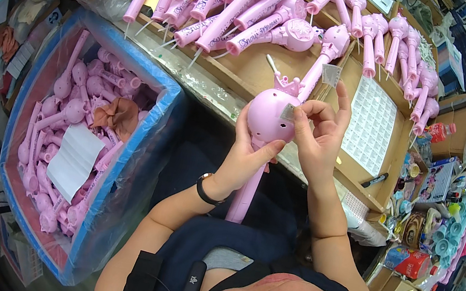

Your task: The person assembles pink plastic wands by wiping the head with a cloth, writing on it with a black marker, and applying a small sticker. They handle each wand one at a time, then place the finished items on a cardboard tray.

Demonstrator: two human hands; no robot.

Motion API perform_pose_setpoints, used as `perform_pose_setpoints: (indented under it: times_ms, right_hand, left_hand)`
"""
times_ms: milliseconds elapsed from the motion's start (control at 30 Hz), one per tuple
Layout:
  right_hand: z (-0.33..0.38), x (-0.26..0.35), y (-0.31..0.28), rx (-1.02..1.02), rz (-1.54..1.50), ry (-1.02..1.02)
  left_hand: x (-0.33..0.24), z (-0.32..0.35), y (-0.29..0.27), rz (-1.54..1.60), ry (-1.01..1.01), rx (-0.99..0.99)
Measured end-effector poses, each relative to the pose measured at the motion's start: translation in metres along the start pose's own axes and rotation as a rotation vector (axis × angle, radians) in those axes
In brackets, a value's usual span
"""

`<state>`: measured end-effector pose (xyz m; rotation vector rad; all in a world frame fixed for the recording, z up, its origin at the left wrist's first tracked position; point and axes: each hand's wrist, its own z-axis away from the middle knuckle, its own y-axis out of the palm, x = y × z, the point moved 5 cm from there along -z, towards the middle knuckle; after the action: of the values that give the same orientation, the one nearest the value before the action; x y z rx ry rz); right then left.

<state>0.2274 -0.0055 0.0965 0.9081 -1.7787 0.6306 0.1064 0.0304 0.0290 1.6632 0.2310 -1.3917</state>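
A pink toy wand with a round head and a small crown is in front of me, its handle slanting down toward my lap. My left hand is wrapped round the lower side of the head. At the head's right side, the thumb and index finger of my right hand pinch a small greyish label against the surface; the other fingers are raised. Small dark holes show in the head. Another small printed clear piece is by the raised fingertips; whether it touches them I cannot tell.
Many pink wands lie across the bench, with more at the far right. A sheet of small labels and a black marker lie in a cardboard tray. To my left stands a blue-rimmed bin of wands, with a white paper on top.
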Motion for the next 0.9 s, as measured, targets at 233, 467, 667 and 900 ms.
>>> perform_pose_setpoints:
  times_ms: [233,467,667,900]
  right_hand:
    - [-0.0014,-0.0009,0.0011,0.054,0.044,-0.018]
    - [0.0001,-0.0022,0.0016,0.064,0.058,-0.024]
    - [0.0031,0.0012,0.0036,0.055,0.115,-0.108]
    - [0.0073,0.003,0.0017,0.06,0.184,-0.135]
  left_hand:
    - [0.0012,-0.0001,-0.0013,-0.008,0.002,-0.002]
    - [0.0002,0.0002,-0.0001,0.004,0.025,-0.005]
    - [0.0005,0.0033,-0.001,-0.019,0.021,-0.013]
    - [0.0004,0.0063,0.0005,-0.021,0.03,-0.002]
